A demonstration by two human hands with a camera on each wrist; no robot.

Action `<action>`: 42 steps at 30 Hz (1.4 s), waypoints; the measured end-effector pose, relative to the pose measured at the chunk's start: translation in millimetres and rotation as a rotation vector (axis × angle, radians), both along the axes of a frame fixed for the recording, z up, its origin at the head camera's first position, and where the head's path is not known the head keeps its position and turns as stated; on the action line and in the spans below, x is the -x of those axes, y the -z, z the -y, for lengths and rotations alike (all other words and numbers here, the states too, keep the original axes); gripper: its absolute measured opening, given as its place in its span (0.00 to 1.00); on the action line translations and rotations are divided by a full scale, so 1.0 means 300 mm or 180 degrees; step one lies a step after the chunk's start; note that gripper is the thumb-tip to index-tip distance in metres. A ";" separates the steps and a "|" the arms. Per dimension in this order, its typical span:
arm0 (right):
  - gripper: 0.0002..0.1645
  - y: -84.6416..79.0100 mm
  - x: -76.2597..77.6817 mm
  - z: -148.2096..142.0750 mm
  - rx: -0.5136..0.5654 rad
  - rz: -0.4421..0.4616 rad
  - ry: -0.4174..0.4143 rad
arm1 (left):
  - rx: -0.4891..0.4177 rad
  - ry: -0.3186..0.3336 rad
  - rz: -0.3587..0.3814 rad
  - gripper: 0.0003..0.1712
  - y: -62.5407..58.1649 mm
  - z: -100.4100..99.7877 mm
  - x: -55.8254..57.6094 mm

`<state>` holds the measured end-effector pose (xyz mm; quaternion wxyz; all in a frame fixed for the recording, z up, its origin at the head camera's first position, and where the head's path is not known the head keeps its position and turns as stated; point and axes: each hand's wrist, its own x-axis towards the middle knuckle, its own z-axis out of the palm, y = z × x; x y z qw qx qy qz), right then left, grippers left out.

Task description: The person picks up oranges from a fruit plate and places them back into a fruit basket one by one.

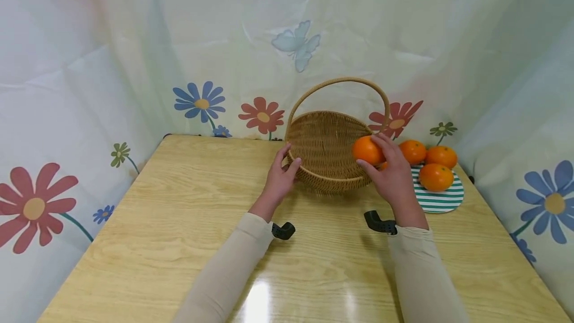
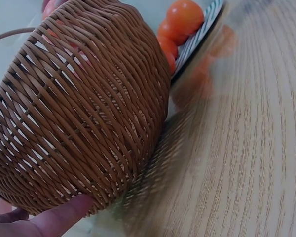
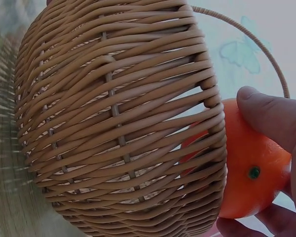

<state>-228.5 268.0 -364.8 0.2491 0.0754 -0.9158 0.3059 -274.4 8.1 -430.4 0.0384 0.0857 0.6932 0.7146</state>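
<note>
A brown wicker basket (image 1: pixel 329 138) with a tall arched handle stands towards the back of the table, its open top tilted towards me. My left hand (image 1: pixel 281 176) grips its left side at the rim; in the left wrist view the thumb (image 2: pixel 64 215) presses against the outer weave. An orange (image 1: pixel 367 150) is held in my right hand (image 1: pixel 394 178) at the basket's right rim. In the right wrist view this orange (image 3: pixel 254 168), with a small green stem end, is partly behind the rim, between thumb and fingers. Inside the basket I see only bare weave.
To the right, several more oranges (image 1: pixel 436 177) lie on a green-and-white striped plate (image 1: pixel 441 203), one partly hidden by my right hand. The wooden table (image 1: pixel 202 203) meets a flower-print curtain (image 1: pixel 224 39) at the back and sides.
</note>
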 end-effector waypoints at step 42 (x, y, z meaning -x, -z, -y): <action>0.25 -0.003 -0.001 -0.101 0.0023 0.0155 0.0394 | -0.0201 0.0057 0.0004 0.36 0.011 0.003 0.002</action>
